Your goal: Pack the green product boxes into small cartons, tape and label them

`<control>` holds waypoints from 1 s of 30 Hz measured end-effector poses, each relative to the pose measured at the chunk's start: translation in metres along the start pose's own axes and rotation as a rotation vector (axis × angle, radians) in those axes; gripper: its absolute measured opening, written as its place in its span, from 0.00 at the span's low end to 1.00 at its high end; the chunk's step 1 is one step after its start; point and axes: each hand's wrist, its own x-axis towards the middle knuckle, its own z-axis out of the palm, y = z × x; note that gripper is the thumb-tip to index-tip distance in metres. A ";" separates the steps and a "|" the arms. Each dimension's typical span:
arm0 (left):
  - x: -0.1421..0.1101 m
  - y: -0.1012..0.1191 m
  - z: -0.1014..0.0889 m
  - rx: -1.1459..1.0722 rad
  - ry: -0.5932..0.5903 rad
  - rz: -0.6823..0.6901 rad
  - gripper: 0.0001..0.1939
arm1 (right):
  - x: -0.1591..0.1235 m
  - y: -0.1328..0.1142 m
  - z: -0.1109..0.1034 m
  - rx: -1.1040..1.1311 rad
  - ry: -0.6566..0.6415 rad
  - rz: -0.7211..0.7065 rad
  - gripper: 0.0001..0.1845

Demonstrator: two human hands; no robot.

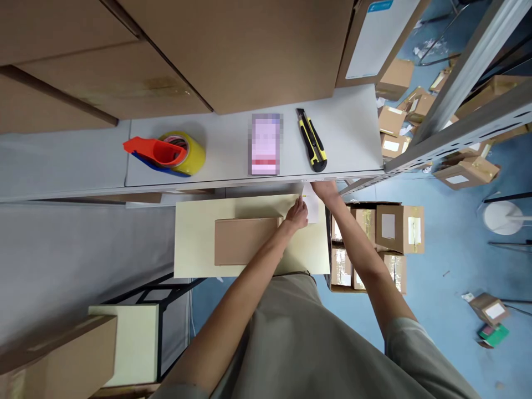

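My left hand [297, 214] is closed on the edge of a white paper sheet [312, 210] above the cream tabletop [195, 238]. On the other side of the sheet, my right hand [325, 189] reaches beneath the front edge of the shelf, which hides its fingers. A closed cardboard box [243, 241] lies on the tabletop, left of my left hand and partly behind that forearm. Above the hands, a yellow and black box cutter [311, 141] rests on the grey shelf [349, 133].
The shelf also carries a red tape dispenser [153, 151] with yellow tape, a blurred phone-like rectangle [265, 144] and large cartons [257, 50]. At right are a metal shelf post [449, 127] and a container of packed boxes [390, 230]. More boxes [467, 172] lie on the blue floor.
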 end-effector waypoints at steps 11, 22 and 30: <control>0.010 0.010 0.000 -0.030 -0.047 -0.029 0.48 | -0.001 0.000 0.000 -0.023 0.024 0.033 0.30; 0.012 0.025 0.001 -0.066 -0.032 -0.070 0.56 | -0.104 -0.010 0.020 -0.140 0.194 0.482 0.22; 0.015 0.020 0.009 -0.112 0.110 0.029 0.56 | -0.081 -0.038 0.010 -0.291 0.018 0.155 0.19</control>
